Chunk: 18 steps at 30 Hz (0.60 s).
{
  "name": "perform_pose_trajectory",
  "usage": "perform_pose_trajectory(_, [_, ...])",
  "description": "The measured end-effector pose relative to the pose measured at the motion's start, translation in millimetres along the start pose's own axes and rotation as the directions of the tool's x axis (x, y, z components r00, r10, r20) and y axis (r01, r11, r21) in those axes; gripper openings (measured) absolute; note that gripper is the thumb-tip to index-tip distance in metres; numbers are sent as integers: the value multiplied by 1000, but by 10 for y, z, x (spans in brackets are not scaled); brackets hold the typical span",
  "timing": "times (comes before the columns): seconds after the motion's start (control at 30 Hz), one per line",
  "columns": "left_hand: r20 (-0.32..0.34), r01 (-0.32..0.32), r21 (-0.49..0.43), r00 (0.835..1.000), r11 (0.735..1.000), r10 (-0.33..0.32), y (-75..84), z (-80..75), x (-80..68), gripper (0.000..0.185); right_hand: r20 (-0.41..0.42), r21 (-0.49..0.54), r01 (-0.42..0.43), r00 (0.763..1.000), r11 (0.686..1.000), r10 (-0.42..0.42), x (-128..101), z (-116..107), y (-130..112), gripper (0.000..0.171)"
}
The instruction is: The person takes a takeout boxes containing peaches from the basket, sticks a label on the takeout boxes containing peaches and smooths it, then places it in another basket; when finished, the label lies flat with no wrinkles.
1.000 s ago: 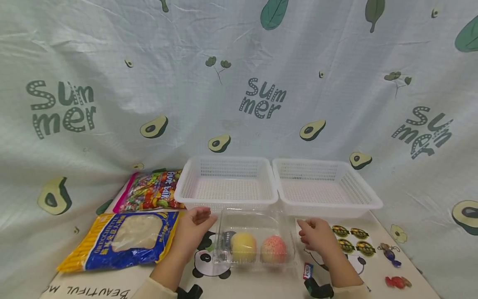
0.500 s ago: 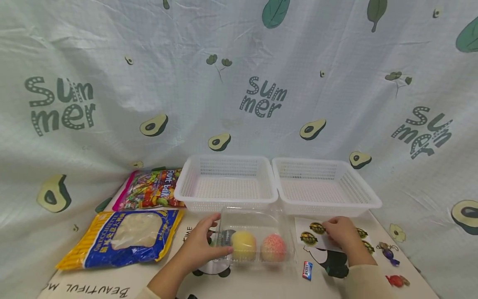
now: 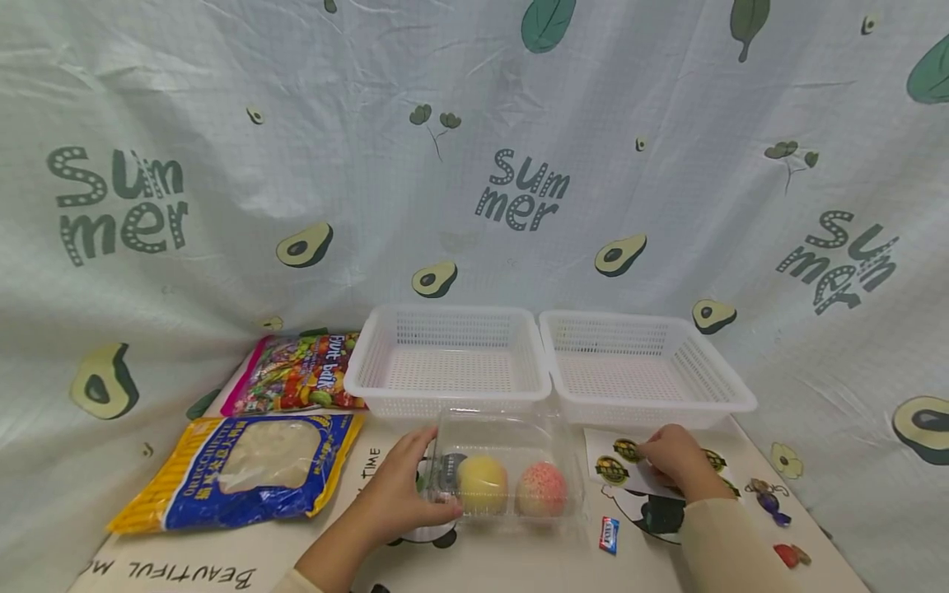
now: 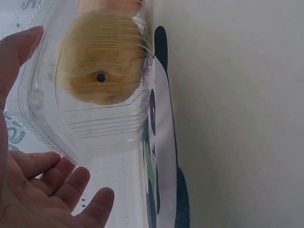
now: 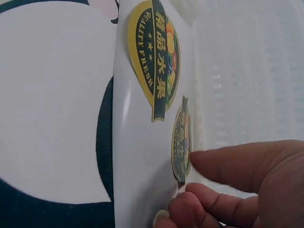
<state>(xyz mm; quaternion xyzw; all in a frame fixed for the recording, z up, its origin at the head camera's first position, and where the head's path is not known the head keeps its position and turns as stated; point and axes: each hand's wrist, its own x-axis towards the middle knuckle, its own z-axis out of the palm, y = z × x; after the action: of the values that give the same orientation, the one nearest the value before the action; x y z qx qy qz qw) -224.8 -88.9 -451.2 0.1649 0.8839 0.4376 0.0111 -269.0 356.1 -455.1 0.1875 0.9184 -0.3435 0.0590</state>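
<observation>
A clear plastic clamshell box [image 3: 511, 436] holds a round yellow fruit [image 3: 483, 486] and a pink speckled one [image 3: 542, 491]. My left hand [image 3: 404, 487] spans the box's left end, thumb at the front corner and fingers behind; the left wrist view shows the thumb overlapping the box's edge and the fingertips right at its corner. On the right, a white sticker sheet [image 3: 599, 449] lies on the table with several black-and-gold oval stickers. My right hand [image 3: 678, 461] pinches at the edge of one sticker [image 5: 181, 142], thumb tip against it and fingers curled below.
Two white perforated baskets [image 3: 448, 403] [image 3: 656, 412] stand side by side behind the box. A pasta bag [image 3: 245, 473] and a Fruit balk candy bag [image 3: 296, 375] lie at left. Wrapped candies, including a small blue-and-red one [image 3: 609, 535] and a purple one [image 3: 771, 504], lie at right.
My left hand has come right to the box's left end, thumb at its front. My right hand has moved right onto the sticker sheet and now pinches at a sticker.
</observation>
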Motion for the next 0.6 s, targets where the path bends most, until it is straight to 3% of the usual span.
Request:
perform_pose_trajectory(0.3, [15, -14, 7, 1000, 1000, 14, -38, 22, -14, 115, 27, -23, -34, 999, 999, 34, 33, 24, -32, 6])
perform_pose_trajectory(0.6, [18, -24, 13, 1000, 1000, 24, -36, 27, -24, 115, 30, -135, 56, 998, 989, -52, -15, 26, -28, 24])
